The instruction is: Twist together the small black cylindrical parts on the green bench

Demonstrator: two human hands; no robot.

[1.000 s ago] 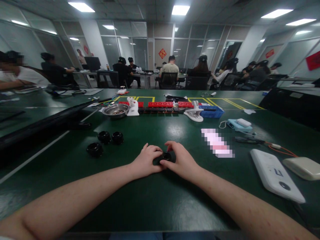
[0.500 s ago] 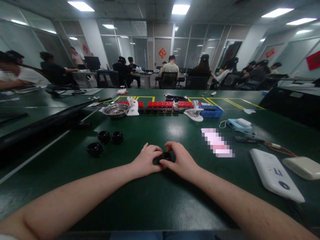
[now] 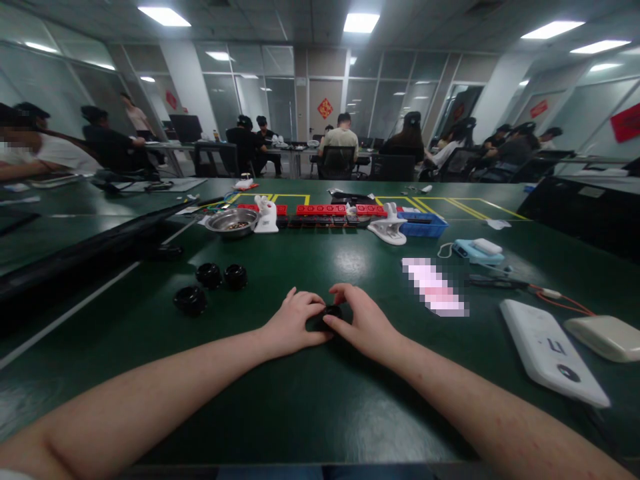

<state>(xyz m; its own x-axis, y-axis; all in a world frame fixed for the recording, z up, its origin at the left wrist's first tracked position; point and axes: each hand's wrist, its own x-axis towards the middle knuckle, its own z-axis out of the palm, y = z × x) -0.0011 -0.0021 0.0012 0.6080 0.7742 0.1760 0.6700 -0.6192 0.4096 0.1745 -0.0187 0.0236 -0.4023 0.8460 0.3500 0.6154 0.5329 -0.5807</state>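
Between my two hands, low over the green table, is a small glossy black round part, mostly covered by fingers. My left hand curls around its left side, thumb in front and fingers behind. From the other side, my right hand grips it with a bent forefinger and the thumb across the near edge. Three black cup-like round parts stand to the left: one nearer me, one behind it, and another beside that.
Farther back are a metal bowl with small pieces, two white stands, red blocks and a blue tray. At right lie a pixelated pink item, a white power bank and cables. People sit beyond.
My hands stay nearly in place around the black part, with the right thumb shifted slightly. In the background at left, a standing person has leaned to the left.
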